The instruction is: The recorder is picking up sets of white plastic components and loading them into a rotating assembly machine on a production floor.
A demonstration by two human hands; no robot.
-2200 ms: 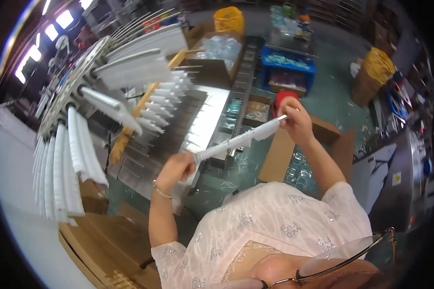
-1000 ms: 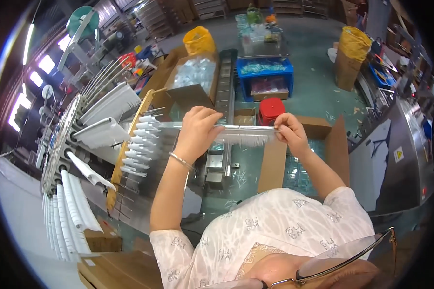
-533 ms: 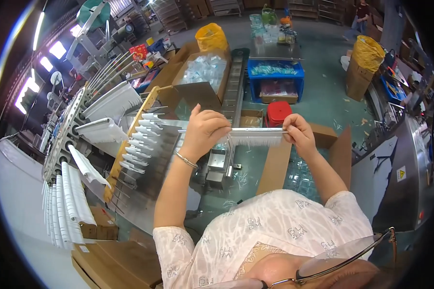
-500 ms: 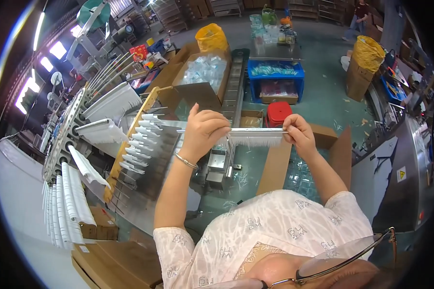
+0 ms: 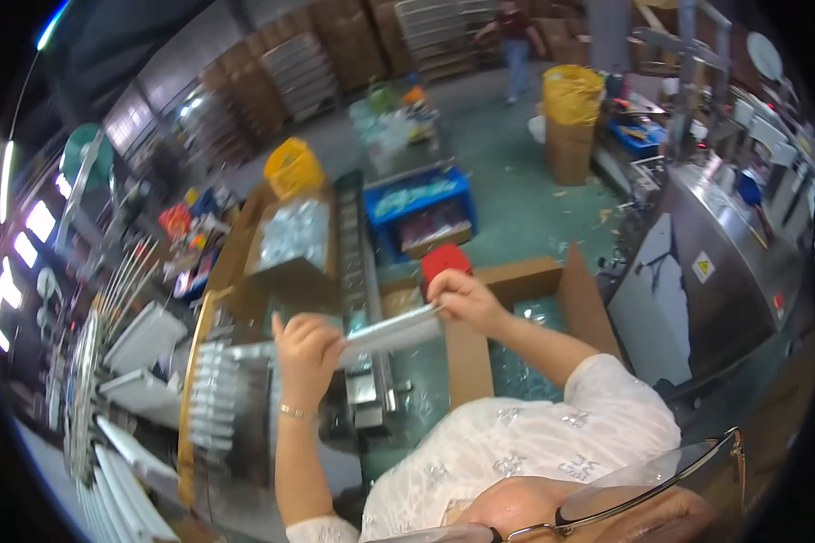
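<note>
The left hand (image 5: 308,354) and right hand (image 5: 467,300) are pinching a white strip (image 5: 391,329), apparently unfinished, while similar white pieces (image 5: 213,394) (blurred) are already lining the yellow rack (image 5: 190,412).

Before me, the green floor (image 5: 507,213) carries an open cardboard box (image 5: 469,366), a tall carton (image 5: 569,154) farther out, and racks (image 5: 303,77) toward its far edge.

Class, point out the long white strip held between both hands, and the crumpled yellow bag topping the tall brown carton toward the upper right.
Long white strip (image 5: 392,331), head view: middle of its exposed length.
Crumpled yellow bag (image 5: 573,98), head view: middle of its near side.
</note>
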